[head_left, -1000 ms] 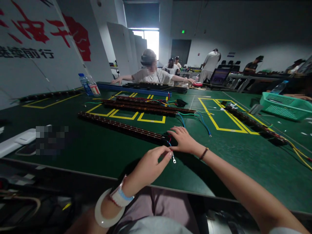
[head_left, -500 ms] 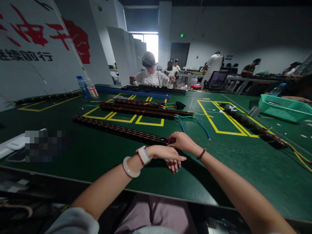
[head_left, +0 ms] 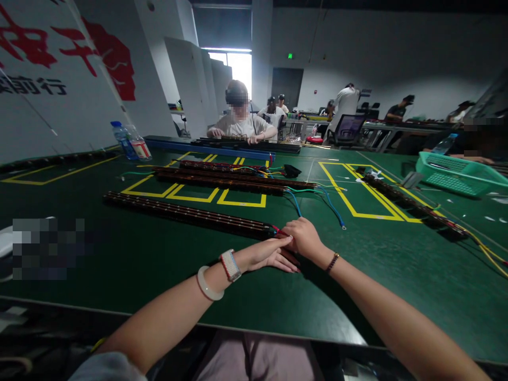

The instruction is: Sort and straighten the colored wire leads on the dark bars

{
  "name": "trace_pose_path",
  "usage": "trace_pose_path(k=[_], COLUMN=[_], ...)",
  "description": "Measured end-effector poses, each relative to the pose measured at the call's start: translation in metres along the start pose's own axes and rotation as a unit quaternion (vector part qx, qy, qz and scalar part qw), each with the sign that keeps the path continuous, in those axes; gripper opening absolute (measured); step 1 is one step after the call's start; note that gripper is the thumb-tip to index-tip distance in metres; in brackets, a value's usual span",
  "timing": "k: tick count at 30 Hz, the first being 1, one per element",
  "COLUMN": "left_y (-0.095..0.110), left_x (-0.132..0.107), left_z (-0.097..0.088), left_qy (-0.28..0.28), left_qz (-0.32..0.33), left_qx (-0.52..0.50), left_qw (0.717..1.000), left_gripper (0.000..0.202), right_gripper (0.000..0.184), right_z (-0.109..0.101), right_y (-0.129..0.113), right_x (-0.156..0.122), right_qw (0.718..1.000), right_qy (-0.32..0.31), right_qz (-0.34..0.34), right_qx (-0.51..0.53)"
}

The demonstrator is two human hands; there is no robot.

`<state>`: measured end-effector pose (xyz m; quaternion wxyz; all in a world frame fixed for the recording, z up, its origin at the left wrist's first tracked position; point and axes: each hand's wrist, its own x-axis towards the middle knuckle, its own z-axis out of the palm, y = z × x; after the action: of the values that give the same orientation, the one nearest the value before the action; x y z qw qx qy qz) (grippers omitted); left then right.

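A long dark strip assembly (head_left: pixel 190 216) with rows of light dots lies slantwise on the green table. Red wires (head_left: pixel 279 231) come out of its right end. My right hand (head_left: pixel 305 237) is closed around these wires, its fingertips partly hidden behind the hand. Just below, my left hand (head_left: pixel 273 256) is held palm-up with its fingers stretched out, its thumb against my right hand. No object shows in the left hand. Beyond the strip lie further dark strips (head_left: pixel 222 180), with blue wires (head_left: pixel 333 209) and green wires trailing from their right ends.
Yellow tape outlines (head_left: pixel 242 204) mark the green table (head_left: pixel 377 275). On the right are another strip (head_left: pixel 416 206) with yellow wires and a green basket (head_left: pixel 460 177). Bottles (head_left: pixel 138 145) stand at the back left. A co-worker (head_left: pixel 240 124) sits across the table; others work behind.
My left hand has turned from palm-down with drooping fingers to palm-up, closer against my right hand. The right hand has shifted slightly right. The co-worker across has lowered their hands.
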<state>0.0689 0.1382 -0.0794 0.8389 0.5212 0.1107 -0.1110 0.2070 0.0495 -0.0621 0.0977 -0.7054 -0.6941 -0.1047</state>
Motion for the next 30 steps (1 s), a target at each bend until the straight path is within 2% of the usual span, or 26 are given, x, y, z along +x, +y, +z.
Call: trace_pose_path(k=[4,7,13,17,24,28,30], left_y=[-0.005,-0.006,-0.008,-0.008,-0.011,-0.014,-0.014], left_x=[0.004,0.006,0.005,0.006,0.007,0.008,0.008], left_z=[0.006,0.012,0.016,0.013,0.013,0.009,0.008], left_qy=[0.047,0.082,0.117,0.148,0.162,0.158,0.155], left_qz=[0.039,0.064,0.094,0.078,0.086,0.098,0.1], left_qx=[-0.041,-0.063,-0.029,0.002,0.038,0.02,0.002], left_qw=[0.997,0.993,0.988,0.986,0.982,0.982,0.983], left_gripper=[0.036,0.035,0.023,0.026,0.025,0.033,0.034], right_gripper=[0.018,0.016,0.015,0.025,0.022,0.021,0.021], right_z=[0.001,0.004,0.01,0.012,0.009,0.007,0.006], right_y=[-0.004,-0.002,0.013,0.024,0.018,0.009,0.007], right_x=[-0.001,-0.002,-0.005,-0.008,-0.01,-0.012,-0.012], right_qw=[0.999,0.999,0.999,0.993,0.992,0.987,0.989], right_qy=[-0.001,-0.008,0.004,0.006,0.051,0.076,0.083], right_qz=[-0.012,-0.013,-0.043,-0.059,-0.021,0.002,-0.005], right_qx=[-0.038,-0.041,0.033,0.104,0.114,0.144,0.125])
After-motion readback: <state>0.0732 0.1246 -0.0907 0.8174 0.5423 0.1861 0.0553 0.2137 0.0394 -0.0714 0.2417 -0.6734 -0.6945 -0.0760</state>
